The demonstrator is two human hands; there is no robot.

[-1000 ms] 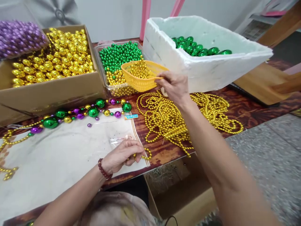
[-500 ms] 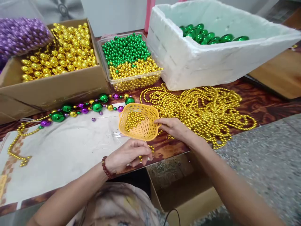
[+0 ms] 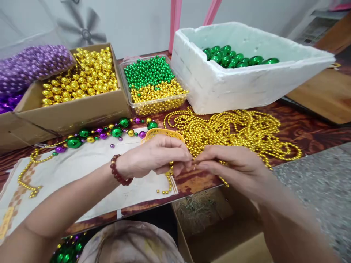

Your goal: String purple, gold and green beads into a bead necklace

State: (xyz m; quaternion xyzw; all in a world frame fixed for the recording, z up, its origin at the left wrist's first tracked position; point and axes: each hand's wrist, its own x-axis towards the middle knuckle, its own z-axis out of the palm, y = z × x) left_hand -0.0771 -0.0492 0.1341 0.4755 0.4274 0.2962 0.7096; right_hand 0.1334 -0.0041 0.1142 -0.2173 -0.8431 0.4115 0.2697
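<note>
Tabletop [image 3: 307, 135], left to right

Along the back stand a carton [image 3: 79, 109], a tub [image 3: 161, 98] and a foam box [image 3: 241, 89], each with beads [image 3: 229, 59] in it. A bag [image 3: 35, 64] lies over the carton's left side; a fan [image 3: 86, 34] is behind. Before the carton, a necklace [image 3: 116, 132] follows the back edge of a cloth [image 3: 68, 160]. Bead strings [image 3: 238, 133] lie before the foam box. At the cloth's right, a basket [image 3: 163, 132] sits behind the left hand [image 3: 159, 155].

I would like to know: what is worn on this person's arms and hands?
The left hand has a bracelet of round, dark reddish beads at its wrist. On the right hand I see none. Neither wears a glove, and no sleeves show on the forearms.
</note>
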